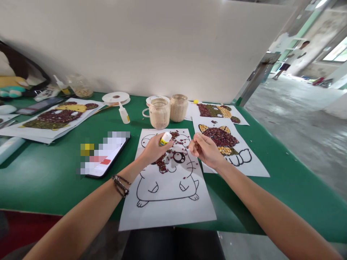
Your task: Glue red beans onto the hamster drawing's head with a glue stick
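Note:
A white sheet with a black outline of a cartoon hamster (166, 195) lies in front of me on the green table (54, 177). Dark red beans (164, 162) cover part of the hamster's face. My left hand (154, 148) is closed around a small white glue bottle (165, 138) just above the beans. My right hand (204, 148) hovers beside it over the sheet's right edge, fingers pinched together; what they hold is too small to make out.
Two open jars (159, 113) stand behind the sheet, with lids and a tape roll (116, 97). Finished bean pictures lie to the right (221, 139) and far left (58, 116). A phone (104, 155) lies left of the sheet. Another glue bottle (124, 115) lies nearby. A person stands far right.

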The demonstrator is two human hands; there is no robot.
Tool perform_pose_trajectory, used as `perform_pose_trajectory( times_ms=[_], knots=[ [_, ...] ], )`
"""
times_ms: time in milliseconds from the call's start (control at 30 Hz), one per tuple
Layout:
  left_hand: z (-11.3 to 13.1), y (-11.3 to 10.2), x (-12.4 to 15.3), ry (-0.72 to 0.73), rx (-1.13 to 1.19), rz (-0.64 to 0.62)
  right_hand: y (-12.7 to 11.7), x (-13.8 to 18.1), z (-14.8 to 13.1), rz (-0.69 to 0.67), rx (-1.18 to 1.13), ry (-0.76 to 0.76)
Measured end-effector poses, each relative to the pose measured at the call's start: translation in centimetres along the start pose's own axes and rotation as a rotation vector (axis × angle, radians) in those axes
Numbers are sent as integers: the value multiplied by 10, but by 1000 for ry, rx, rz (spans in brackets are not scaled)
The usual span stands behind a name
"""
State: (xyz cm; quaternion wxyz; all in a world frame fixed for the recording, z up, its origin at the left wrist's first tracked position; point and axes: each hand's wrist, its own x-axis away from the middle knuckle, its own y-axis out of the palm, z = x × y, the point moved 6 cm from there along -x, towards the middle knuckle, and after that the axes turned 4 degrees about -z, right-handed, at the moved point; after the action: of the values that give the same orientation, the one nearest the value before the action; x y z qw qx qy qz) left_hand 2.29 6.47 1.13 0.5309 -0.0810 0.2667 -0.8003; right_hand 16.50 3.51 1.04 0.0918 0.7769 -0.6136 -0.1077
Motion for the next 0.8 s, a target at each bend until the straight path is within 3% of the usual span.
perform_pose_trajectory(
  times_ms=[133,567,800],
  knots=[
    [1,0,0,10,-7,6,4,1,3,-45,-4,76],
    [-1,1,0,19,34,20,0,4,1,18,128,70],
    [-1,1,0,-1,53,-8,3,1,2,-37,79,61]
  ],
)
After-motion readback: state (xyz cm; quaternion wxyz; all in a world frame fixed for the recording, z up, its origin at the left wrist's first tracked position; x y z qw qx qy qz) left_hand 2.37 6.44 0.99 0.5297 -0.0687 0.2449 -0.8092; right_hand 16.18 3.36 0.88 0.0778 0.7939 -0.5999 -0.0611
